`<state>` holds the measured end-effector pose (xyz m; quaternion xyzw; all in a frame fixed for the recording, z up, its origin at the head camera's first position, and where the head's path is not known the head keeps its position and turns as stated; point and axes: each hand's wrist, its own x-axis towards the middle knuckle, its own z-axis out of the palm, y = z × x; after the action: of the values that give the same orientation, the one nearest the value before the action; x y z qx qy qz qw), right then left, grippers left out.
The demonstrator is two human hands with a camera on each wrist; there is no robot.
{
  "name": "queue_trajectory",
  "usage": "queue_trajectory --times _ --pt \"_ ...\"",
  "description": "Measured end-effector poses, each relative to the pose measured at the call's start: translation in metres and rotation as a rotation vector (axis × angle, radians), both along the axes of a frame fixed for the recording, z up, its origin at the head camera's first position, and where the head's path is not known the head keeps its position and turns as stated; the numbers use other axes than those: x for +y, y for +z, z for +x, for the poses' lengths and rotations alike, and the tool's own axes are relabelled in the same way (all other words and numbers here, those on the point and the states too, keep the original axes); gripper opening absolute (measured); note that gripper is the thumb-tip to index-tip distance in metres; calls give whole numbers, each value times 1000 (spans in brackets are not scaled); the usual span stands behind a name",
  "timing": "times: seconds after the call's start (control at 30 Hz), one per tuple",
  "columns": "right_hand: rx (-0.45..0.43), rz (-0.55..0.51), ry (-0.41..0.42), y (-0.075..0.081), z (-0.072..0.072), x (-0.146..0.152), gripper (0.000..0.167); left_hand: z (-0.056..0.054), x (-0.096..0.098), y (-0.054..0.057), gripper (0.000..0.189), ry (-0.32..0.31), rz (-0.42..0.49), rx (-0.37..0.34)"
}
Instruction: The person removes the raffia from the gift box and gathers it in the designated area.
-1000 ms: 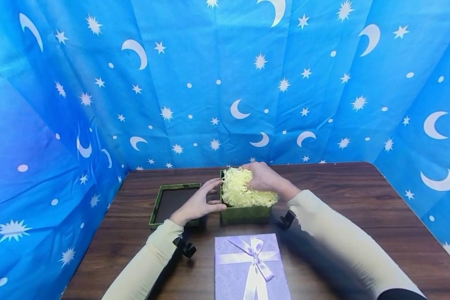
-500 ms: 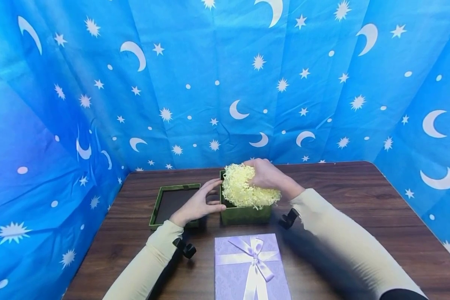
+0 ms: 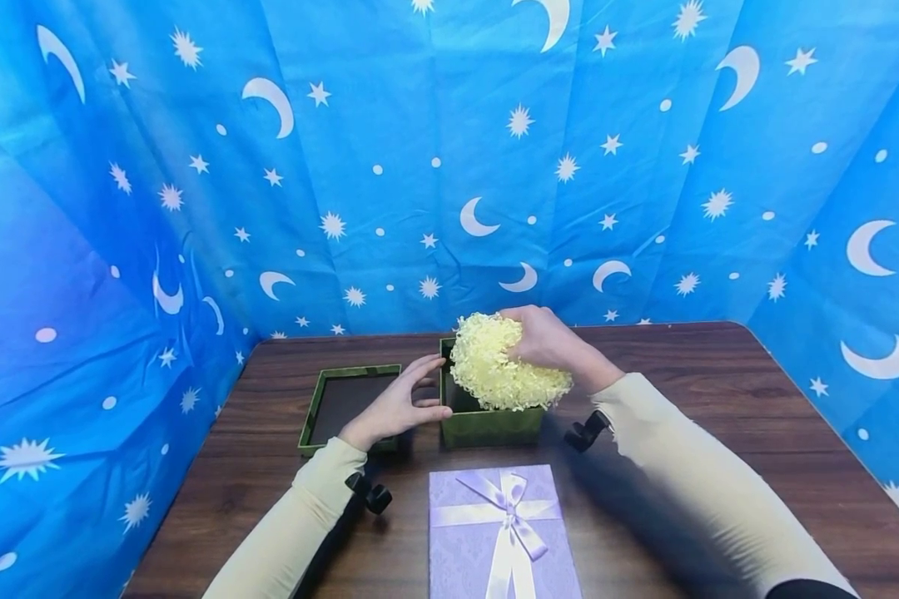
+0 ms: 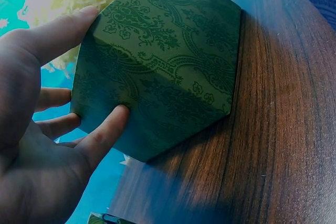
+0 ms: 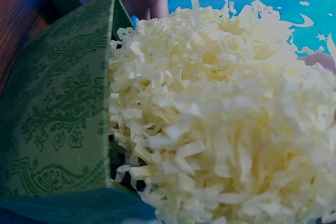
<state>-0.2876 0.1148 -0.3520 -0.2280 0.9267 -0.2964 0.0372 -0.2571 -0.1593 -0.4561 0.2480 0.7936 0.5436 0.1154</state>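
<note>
A dark green box (image 3: 492, 429) with an embossed floral pattern stands on the table, its top uncovered. My left hand (image 3: 400, 405) touches its left side, fingers spread and fairly straight; in the left wrist view the thumb meets the top edge and other fingertips rest on the patterned wall (image 4: 168, 66). My right hand (image 3: 550, 339) grips a big clump of pale yellow shredded paper (image 3: 494, 366), held above the box's opening. That paper (image 5: 220, 103) fills most of the right wrist view and hides the right fingers. Dark interior shows at the box's left.
The green-rimmed lid (image 3: 348, 399), dark inside, lies upturned to the left of the box, partly behind the left hand. Nearer stands a lilac gift box (image 3: 464, 545) with a ribbon bow. The wooden table (image 3: 704, 374) meets a blue star-and-moon cloth (image 3: 389, 166) behind.
My right hand has risen and shifted right, lifting the shredded paper with it, and more of the box's dark interior shows. The left hand stays at the box's side.
</note>
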Motion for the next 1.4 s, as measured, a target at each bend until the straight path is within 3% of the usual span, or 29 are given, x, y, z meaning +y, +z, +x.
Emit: queue_trajectory --times 0.23,0.4,1.1,1.4 --pt "-35 -39 -21 5 2 7 75 1 0 3 84 -7 -1 -2" --pt "-46 -49 -22 6 4 11 76 -1 -1 -1 84 -3 -6 2" --pt "-19 -79 -92 11 8 38 74 -1 -1 1 84 -13 2 -24" --pt "-15 -100 -85 9 7 52 73 13 2 24 81 -39 -3 -45"
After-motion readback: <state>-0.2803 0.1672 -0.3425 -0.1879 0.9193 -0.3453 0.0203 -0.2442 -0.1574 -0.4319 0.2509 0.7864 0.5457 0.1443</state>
